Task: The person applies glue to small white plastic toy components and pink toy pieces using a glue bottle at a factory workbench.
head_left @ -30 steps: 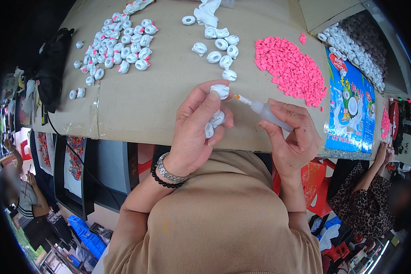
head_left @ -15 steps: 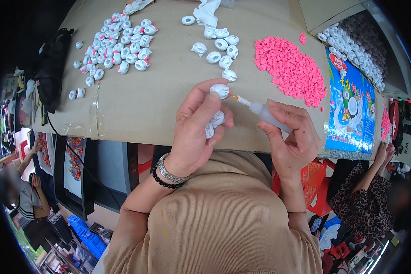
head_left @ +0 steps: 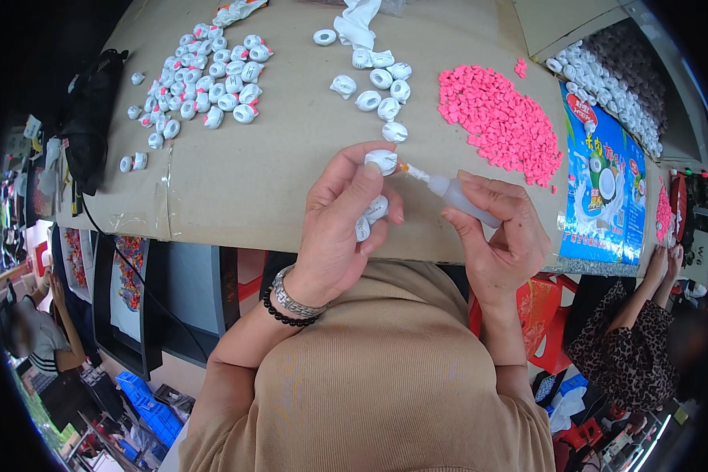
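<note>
Between the thumb and forefinger of my left hand [head_left: 342, 208] is a small white rounded piece [head_left: 381, 162]. More white pieces [head_left: 372, 216] are tucked in the curled lower fingers of that hand. My right hand [head_left: 507, 228] grips a translucent squeeze bottle [head_left: 466, 200], which points up and to the left. The bottle's whitish nozzle, with an orange-brown tip [head_left: 405, 167], is at the right side of the pinched piece; whether it touches cannot be made out. Beyond my hands several loose white pieces [head_left: 367, 100] lie on the table.
At the far left lies a cluster of white pieces with pink bits [head_left: 204, 75]. A heap of small pink pieces [head_left: 499, 122] spreads on the right, beside a blue printed sheet [head_left: 602, 181]. A box of white pieces [head_left: 613, 98] stands behind it. Other people work at both sides.
The pinched white piece and the nozzle tip have shifted very slightly, and the piece looks turned a little. At the left, another person's arm has moved.
</note>
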A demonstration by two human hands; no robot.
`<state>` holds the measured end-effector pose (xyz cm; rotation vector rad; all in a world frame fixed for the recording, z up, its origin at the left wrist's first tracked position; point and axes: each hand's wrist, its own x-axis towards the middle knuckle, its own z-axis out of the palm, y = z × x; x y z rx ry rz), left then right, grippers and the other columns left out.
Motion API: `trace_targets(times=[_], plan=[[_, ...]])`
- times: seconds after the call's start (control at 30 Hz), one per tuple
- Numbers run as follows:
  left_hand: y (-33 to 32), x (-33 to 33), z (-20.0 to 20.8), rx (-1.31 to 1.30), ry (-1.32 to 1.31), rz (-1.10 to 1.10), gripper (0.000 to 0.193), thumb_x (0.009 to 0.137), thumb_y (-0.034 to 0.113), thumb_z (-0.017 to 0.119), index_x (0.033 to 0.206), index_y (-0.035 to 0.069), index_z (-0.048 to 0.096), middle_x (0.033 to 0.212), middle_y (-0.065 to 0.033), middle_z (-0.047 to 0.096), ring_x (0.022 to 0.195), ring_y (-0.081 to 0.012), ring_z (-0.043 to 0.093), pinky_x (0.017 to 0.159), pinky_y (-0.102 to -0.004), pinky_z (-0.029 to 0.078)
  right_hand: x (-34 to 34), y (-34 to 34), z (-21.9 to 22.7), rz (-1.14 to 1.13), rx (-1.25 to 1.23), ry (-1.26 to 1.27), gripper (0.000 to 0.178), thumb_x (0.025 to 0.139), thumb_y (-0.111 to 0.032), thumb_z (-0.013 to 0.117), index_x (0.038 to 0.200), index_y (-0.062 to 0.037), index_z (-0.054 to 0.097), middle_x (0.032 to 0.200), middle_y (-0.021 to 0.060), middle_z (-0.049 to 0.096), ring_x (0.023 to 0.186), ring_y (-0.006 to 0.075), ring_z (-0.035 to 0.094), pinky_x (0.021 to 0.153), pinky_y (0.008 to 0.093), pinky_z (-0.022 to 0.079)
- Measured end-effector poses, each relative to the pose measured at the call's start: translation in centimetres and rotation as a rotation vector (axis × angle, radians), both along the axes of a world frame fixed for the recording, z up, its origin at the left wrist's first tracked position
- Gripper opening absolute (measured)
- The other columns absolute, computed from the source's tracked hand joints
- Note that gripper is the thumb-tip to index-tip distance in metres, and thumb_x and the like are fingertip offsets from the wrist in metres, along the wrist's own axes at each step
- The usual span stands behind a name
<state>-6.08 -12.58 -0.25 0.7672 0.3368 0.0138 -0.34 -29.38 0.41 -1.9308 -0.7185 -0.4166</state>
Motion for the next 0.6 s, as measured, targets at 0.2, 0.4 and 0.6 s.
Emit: trace_targets(times=[0.2,0.4,0.6], plan=[[0.0,0.1,0.1,-0.011,0.021,0.013,0.032,0.098,0.021,0.049,0.125,0.004,0.049,0.107,-0.0066,0.057,0.071,-0.0123,0.057,0.038,-0.0173,0.031,-0.1,-0.4,-0.1,-0.004,0.049,0.047,0.028,0.064,0.005,0.078,0.088,0.0007,0.063,0.091,0.0141,0.068,0.082,0.0249,0.066,0.07,0.0311,0.053],[0.3,0.0,-0.1,-0.037,0.037,0.042,0.031,0.098,0.021,0.048,0.123,0.003,0.05,0.101,-0.0072,0.059,0.07,-0.0133,0.057,0.038,-0.0176,0.031,1.5,-1.7,0.4,-0.032,0.377,0.526,0.03,0.069,0.01,0.071,0.097,0.0015,0.061,0.096,0.0065,0.063,0.088,0.0154,0.062,0.075,0.0277,0.051],[0.1,0.3,0.2,-0.08,0.007,-0.024,0.028,0.098,0.021,0.049,0.121,0.005,0.052,0.089,-0.0036,0.058,0.069,-0.012,0.058,0.04,-0.0177,0.032,4.4,-3.5,-0.5,-0.14,0.355,0.639,0.026,0.076,0.008,0.061,0.1,0.001,0.058,0.095,0.0093,0.062,0.077,0.0164,0.066,0.063,0.026,0.053]])
